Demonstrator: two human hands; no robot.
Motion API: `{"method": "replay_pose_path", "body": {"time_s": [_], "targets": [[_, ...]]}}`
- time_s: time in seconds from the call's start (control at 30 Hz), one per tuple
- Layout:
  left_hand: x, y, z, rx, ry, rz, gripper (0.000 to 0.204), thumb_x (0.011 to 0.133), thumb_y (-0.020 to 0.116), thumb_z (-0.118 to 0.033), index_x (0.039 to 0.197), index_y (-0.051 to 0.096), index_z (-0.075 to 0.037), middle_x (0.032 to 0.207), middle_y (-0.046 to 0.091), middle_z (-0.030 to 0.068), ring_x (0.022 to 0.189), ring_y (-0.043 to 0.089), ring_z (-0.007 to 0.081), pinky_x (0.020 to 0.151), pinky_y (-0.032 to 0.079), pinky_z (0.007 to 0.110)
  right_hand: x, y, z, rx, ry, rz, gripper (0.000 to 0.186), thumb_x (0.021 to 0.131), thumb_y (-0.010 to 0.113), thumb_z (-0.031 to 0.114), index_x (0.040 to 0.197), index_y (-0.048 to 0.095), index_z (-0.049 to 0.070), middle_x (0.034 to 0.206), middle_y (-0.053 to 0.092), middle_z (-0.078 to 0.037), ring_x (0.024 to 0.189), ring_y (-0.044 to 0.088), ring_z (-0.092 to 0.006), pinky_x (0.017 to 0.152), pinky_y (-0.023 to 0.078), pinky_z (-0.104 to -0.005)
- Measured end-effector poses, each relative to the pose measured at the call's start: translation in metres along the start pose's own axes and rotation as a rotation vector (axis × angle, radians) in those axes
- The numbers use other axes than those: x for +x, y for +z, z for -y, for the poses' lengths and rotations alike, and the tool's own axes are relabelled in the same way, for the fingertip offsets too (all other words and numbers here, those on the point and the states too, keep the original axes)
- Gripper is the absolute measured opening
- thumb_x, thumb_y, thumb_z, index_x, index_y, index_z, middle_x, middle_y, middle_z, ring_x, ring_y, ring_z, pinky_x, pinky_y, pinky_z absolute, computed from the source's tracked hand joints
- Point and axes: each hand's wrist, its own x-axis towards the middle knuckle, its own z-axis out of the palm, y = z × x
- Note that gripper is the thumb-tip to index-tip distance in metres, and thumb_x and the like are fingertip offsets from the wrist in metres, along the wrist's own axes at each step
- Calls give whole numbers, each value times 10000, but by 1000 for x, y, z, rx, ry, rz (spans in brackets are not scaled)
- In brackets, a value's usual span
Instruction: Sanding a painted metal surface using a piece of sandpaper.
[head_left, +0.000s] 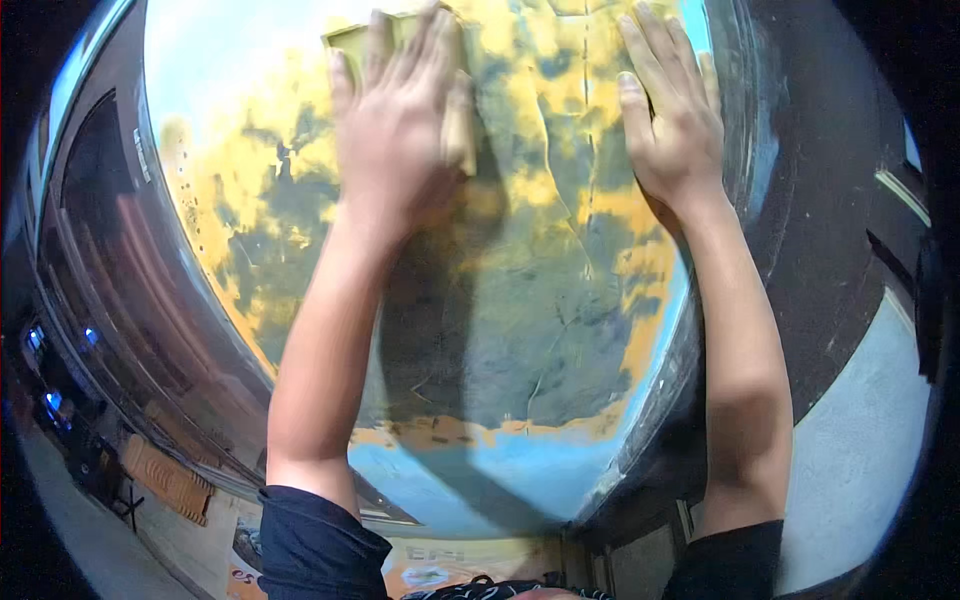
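Yellow, dark grey and light blue paint mottles the one broad panel before you, with several long cracks in its surface. Your two bare hands are both on its upper half, well apart. Your left hand, slightly blurred, holds one flat olive-yellow pad against the panel, fingers spread across its back; one corner shows past your fingertips, and much of the rest is hidden under your palm. Your right hand grips nothing: it lies open near the panel's right edge, fingers extended, thumb apart. Two dark sleeves end near your elbows. One long shadow runs down the panel beside your left forearm. At lower left, beyond the panel, you have one orange-brown ribbed object.
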Motion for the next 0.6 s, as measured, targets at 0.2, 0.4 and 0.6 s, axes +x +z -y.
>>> {"method": "replay_pose_path", "body": {"time_s": [0.2, 0.4, 0.6], "targets": [[3, -15, 40, -24, -67, -59, 486, 960, 375, -325, 1399, 470, -140, 1495, 386, 44, 1426, 248, 302, 1152, 130, 506, -1, 8, 0, -71, -119, -91, 465, 962, 395, 234, 1423, 437, 193, 1501, 370, -22, 1405, 297, -256, 1156, 186, -454], [-25, -26, 50, -27, -2, -2, 491, 962, 368, -324, 1412, 453, -146, 1503, 371, 52, 1426, 246, 310, 1160, 115, 484, 1, 7, 1, -76, -129, -79, 459, 966, 396, 242, 1422, 440, 200, 1501, 370, -21, 1406, 296, -250, 1158, 184, -448], [-30, -35, 114, -51, -112, -58, 507, 945, 407, -323, 1407, 450, -118, 1487, 393, 66, 1421, 252, 316, 1150, 131, 513, 0, 14, 1, -63, -168, -111, 459, 972, 392, 225, 1430, 427, 207, 1499, 375, -10, 1411, 287, -243, 1155, 191, -443]]}}
